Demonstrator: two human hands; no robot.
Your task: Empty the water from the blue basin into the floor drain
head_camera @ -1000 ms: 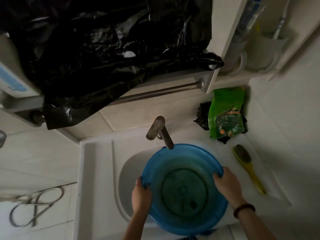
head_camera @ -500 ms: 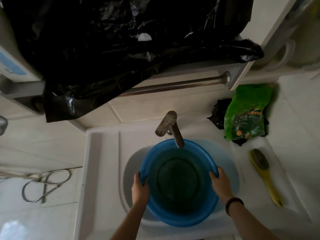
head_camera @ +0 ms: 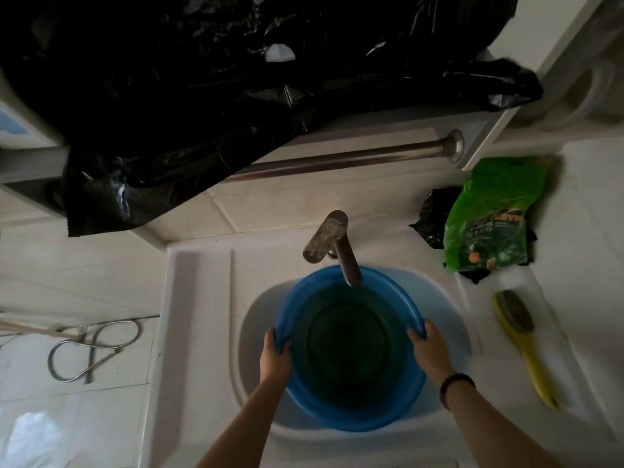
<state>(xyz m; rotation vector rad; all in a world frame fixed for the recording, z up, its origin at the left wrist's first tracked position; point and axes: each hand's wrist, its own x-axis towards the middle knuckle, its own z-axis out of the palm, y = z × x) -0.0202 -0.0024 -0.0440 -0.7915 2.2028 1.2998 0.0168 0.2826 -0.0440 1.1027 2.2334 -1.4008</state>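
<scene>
The round blue basin (head_camera: 351,352) sits in the bowl of the white sink (head_camera: 202,332), right under the tap. Its inside looks dark; I cannot tell how much water it holds. My left hand (head_camera: 275,356) grips the basin's left rim, thumb inside. My right hand (head_camera: 429,352), with a dark bead bracelet on the wrist, grips the right rim. No floor drain is in view.
A metal tap (head_camera: 332,246) reaches over the basin's far rim. A green packet (head_camera: 489,214) and a yellow brush (head_camera: 521,342) lie on the sink's right ledge. Black plastic sheeting (head_camera: 219,79) hangs over a metal rail (head_camera: 354,157) above. A metal hose loop (head_camera: 91,349) lies on the floor at left.
The basin has gone from tilted toward me and raised to level and lower in the sink bowl. Both hands kept their grip on the rim. The view shifted left.
</scene>
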